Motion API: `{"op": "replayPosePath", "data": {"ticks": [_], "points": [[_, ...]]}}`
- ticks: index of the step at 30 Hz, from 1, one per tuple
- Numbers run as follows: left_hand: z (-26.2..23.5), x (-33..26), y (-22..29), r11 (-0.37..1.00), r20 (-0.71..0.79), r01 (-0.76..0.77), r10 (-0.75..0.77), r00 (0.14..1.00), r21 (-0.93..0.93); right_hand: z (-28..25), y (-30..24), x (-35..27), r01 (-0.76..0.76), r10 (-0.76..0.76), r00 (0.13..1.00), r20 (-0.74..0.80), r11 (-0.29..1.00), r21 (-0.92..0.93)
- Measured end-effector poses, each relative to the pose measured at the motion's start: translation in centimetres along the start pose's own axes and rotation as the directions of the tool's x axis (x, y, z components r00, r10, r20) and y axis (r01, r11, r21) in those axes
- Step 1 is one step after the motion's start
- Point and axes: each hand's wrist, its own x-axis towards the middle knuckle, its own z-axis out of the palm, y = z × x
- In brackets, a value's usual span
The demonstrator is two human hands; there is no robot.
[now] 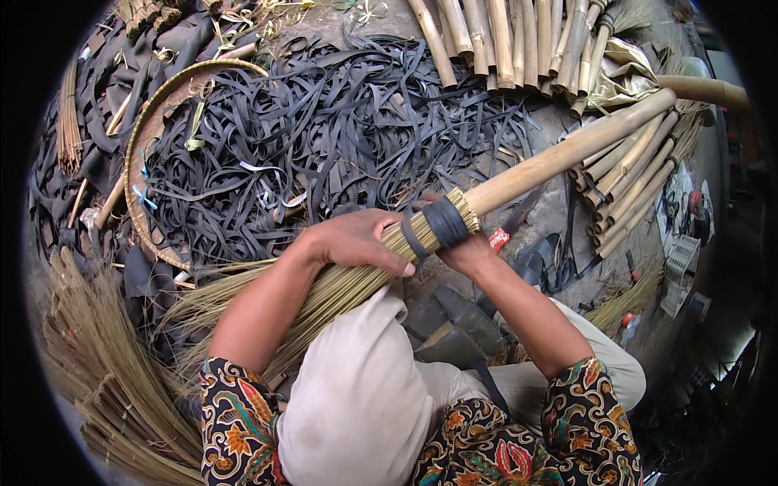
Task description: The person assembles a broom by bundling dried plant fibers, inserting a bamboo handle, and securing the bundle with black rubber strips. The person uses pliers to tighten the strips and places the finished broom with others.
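Observation:
A broom with a pale bamboo handle (pixel 567 154) lies slantwise across my raised knee, its handle pointing to the far right. Its bundle of thin yellow-green sticks (pixel 324 320) fans out to the lower left. Black rubber strip (pixel 445 223) is wound several times around the top of the bundle, where the handle comes out. My left hand (pixel 356 240) wraps the sticks just below that binding, thumb on top. Under the binding, my right hand (pixel 466 251) grips the broom head from below; most of its fingers are hidden behind it. A loose strip end (pixel 486 381) hangs below near my lap.
A wide heap of black rubber strips (pixel 348 130) spills over a round woven tray (pixel 134 186). Bamboo poles (pixel 519 40) lie at the back; bound bamboo-handled brooms (pixel 632 174) lie at right. Loose broom sticks (pixel 105 348) pile at left. A pale plastic basket (pixel 681 271) stands far right.

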Motion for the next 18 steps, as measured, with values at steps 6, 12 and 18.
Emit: {"op": "replayPosePath", "data": {"ticks": [6, 12, 18], "points": [[2.9, 2.9, -1.7, 0.798, -0.459, 0.364, -0.125, 0.880, 0.481, -5.1, -2.7, 1.4, -0.287, 0.274, 0.954, 0.122, 0.952, 0.104], [4.7, 3.3, -0.8, 0.758, -0.542, 0.455, -0.161, 0.825, 0.467, -3.8, -4.0, 8.6, -0.651, 0.507, 0.731, 0.456, 0.719, 0.244], [4.5, 4.0, -3.6, 0.770, -0.571, 0.411, -0.074, 0.817, 0.489, -3.0, -4.8, 4.3, -0.558, 0.553, 0.784, 0.281, 0.430, 0.710]]}}
